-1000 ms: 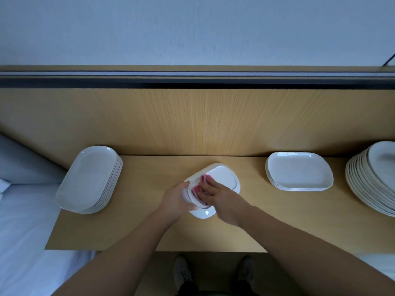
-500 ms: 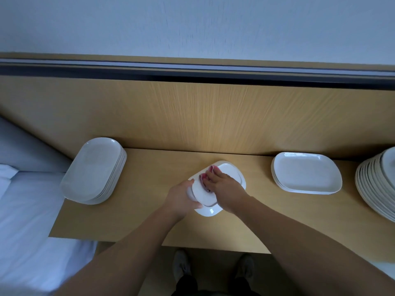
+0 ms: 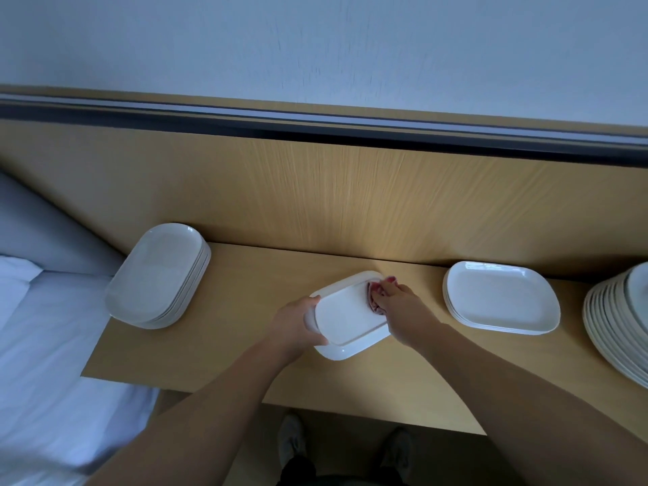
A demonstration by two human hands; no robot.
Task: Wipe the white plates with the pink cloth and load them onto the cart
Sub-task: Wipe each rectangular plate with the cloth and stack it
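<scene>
- A view from above of a light wooden bench (image 3: 245, 296) set against a wood-panelled wall, with a person's two bare forearms reaching in from below.
- The left hand (image 3: 298, 324) grips the left edge of a white plate (image 3: 345, 317) at the middle of the bench, fingers curled round its rim.
- This rounded rectangular plate lies on top of a second plate (image 3: 338, 353), whose near edge shows beneath it.
- The right hand (image 3: 403, 308) holds a bunched pink cloth (image 3: 372, 299) under its fingers, pressed onto the far right corner of the top plate.
- A stack of oval plates (image 3: 157, 275) sits at the bench's left end.
- A low stack of rectangular plates (image 3: 499, 296) lies right of the hands, with a taller plate stack (image 3: 613, 331) at the right edge.
- A white bed (image 3: 42, 345) lies to the left.
</scene>
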